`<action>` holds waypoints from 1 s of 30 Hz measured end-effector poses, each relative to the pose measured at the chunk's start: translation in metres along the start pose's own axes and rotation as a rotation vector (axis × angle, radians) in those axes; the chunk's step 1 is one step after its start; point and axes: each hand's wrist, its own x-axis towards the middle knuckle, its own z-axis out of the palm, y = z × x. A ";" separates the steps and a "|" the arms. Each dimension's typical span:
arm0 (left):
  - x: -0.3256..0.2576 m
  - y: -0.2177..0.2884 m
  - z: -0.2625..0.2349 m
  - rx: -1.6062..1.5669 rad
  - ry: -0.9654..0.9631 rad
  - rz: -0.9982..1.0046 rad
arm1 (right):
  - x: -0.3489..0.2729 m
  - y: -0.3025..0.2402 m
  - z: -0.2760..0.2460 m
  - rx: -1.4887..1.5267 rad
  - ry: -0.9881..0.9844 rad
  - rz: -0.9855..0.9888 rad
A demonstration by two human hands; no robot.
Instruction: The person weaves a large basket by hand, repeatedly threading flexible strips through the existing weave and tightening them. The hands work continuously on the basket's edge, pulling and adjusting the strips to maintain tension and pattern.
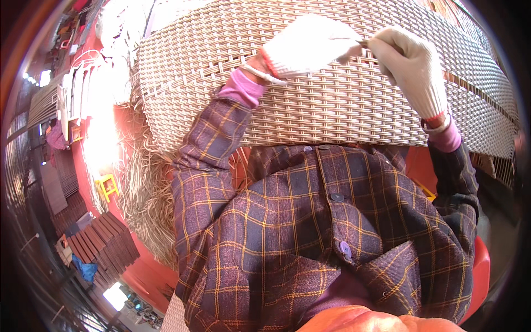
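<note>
While the left hand [310, 47] presses clenched on the woven panel [332, 105] to steady it, the right hand [412, 66] pinches a strand [363, 43].

Loose straw-coloured strands [141, 188] heap by a yellow stool [108, 185] and stacked dark panels [105, 243].

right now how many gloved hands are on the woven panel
2. The left hand, in a white glove, rests on the woven panel near its top middle. The right hand, also gloved, is just beside it, pinching a thin strand between them. No other hands show.
</note>
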 end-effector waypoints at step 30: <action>-0.022 -0.044 0.021 0.802 -0.330 -0.238 | 0.042 0.037 0.077 -0.144 -0.534 0.058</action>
